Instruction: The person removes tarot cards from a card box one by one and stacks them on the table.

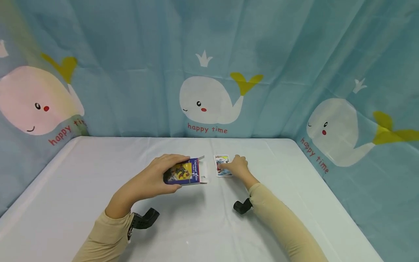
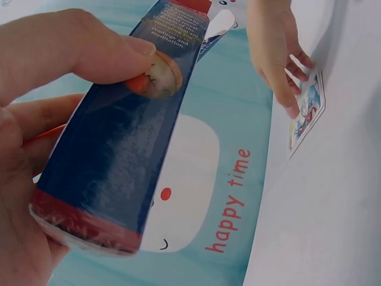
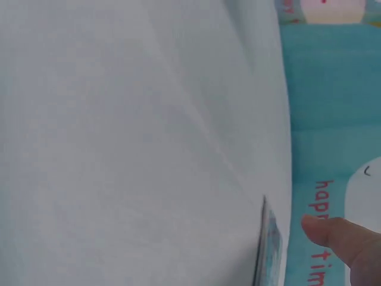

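My left hand [image 1: 154,176] grips a blue tarot card box [image 1: 181,171], raised above the table. The box's open end, with its flaps out, faces right; in the left wrist view my thumb presses its dark blue side [image 2: 113,143]. To the right, my right hand [image 1: 238,167] reaches over a small stack of picture cards [image 1: 223,171] lying on the table. The thumb stretches across the top card, and the other fingers are near its far right edge. In the right wrist view the thumb [image 3: 339,232] looks apart from the stack's edge [image 3: 268,250]; firm contact cannot be made out.
A white cloth covers the table [image 1: 183,225]. Behind it and at both sides hangs a blue curtain [image 1: 137,91] printed with whales and "happy time". Each wrist carries a black camera mount, one on the left [image 1: 145,219] and one on the right [image 1: 243,206].
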Demonstrator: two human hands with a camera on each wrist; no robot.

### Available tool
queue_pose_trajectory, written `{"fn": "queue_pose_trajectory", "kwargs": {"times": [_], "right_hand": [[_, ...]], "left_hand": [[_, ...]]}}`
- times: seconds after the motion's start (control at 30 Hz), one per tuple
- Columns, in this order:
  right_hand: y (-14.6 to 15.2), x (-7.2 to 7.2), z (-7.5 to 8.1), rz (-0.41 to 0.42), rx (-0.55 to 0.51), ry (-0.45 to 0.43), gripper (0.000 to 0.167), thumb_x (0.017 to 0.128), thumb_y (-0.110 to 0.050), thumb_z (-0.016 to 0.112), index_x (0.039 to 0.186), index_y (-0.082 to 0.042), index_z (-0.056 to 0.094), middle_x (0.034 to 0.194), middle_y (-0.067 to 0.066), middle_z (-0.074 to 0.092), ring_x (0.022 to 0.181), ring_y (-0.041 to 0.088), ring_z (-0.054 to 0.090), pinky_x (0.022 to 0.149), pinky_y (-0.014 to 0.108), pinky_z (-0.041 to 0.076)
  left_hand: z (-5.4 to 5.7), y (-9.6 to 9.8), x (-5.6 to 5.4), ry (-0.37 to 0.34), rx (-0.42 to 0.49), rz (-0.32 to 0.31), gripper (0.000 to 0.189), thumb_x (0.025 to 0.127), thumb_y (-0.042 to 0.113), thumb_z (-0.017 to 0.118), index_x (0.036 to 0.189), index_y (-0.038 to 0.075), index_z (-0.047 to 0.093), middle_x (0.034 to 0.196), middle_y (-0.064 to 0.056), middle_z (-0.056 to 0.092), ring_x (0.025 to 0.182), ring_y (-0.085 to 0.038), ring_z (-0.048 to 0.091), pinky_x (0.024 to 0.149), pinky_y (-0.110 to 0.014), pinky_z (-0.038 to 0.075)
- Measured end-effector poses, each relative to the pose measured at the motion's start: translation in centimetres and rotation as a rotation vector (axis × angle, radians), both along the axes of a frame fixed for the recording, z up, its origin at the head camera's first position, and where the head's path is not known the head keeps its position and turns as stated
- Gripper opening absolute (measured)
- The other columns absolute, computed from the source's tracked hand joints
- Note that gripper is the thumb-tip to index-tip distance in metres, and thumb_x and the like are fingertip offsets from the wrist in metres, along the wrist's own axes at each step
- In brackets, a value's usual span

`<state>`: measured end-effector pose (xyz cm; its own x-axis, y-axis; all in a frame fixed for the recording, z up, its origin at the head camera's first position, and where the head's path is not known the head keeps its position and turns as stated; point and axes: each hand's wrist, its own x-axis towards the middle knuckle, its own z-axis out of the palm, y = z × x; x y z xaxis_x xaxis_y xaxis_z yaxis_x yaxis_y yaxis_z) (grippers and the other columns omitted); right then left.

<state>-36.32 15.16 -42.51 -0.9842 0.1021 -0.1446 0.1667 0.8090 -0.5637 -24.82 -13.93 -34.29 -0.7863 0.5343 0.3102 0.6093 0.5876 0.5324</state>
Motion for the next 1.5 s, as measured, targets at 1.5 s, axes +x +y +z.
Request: {"fn": "queue_pose_trajectory", "kwargs": {"times": [1.5], "right_hand": [[0.3, 6.9, 5.6, 0.097, -0.700, 0.154, 0.035, 0.092, -0.020, 0.069, 0.120, 0.001, 0.067, 0.114, 0.014, 0.067, 0.106, 0.027, 0.068, 0.089, 0.037, 0.057]], "left_hand": [[-0.4, 0.4, -0.1, -0.011, -0.005, -0.013, 0.070, 0.079, 0.015, 0.080, 0.143, 0.016, 0.052, 0.142, -0.006, 0.056, 0.128, -0.028, 0.051, 0.103, -0.056, 0.039]]}}
